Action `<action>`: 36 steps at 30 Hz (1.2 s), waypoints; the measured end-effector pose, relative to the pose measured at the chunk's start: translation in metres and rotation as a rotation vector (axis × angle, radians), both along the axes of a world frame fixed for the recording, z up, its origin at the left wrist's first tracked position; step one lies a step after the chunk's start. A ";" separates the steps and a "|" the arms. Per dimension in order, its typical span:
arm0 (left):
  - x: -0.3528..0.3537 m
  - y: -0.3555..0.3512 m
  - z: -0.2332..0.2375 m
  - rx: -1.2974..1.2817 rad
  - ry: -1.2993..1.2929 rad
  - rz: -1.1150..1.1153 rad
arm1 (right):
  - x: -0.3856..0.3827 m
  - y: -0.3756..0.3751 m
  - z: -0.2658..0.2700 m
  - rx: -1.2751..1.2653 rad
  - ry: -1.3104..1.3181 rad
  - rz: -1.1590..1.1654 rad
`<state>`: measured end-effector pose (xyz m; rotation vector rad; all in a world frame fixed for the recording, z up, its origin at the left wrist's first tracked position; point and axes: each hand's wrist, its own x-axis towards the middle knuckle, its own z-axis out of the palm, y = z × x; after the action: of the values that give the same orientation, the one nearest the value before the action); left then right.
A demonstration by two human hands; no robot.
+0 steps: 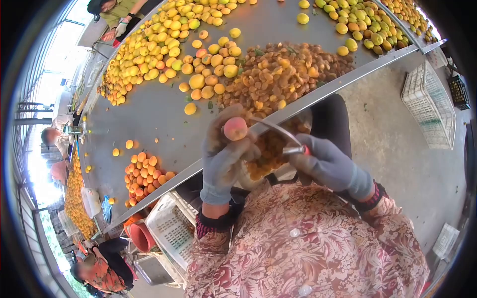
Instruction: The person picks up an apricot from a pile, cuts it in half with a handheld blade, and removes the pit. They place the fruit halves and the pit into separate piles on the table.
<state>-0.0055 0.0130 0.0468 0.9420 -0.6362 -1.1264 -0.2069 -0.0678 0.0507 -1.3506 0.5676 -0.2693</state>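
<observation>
- two gloved hands work just above the person's flowered lap; the left hand (222, 160) has its grip closed around one fruit (235, 128), pinkish and round, pinched at the fingertips and raised above the palm.
- the right hand (332, 166) has its grip closed on one knife (278, 131); its red handle is in the fist and its curved blade reaches left, the tip touching or just beside the fruit, and i cannot tell which.
- right under both hands sits one tub (251, 181) holding cut orange pieces.
- beside the person's left knee lies one white crate (171, 228), with one red bucket (141, 236) touching it; a second white crate (430, 104) lies on the floor well off to the right.
- past the hands runs the metal bench (149, 114), its edge between the fruit and the heaps.
- on the bench there is one brown heap of pits and scraps (278, 74), one small orange heap (144, 174), and a broad spread of yellow fruit (164, 44), too many to count.
- three other people are at the bench: one at the lower left (99, 270), one at the left (52, 139), and one at the far end (117, 15).
</observation>
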 end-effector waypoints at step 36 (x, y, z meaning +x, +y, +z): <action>0.010 0.017 -0.023 0.086 0.110 -0.206 | 0.010 -0.007 0.024 0.038 0.373 0.193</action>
<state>0.0048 0.0302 0.0242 0.8955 -0.6084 -1.3886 -0.1973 -0.0751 0.0746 -1.4168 0.7411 0.1543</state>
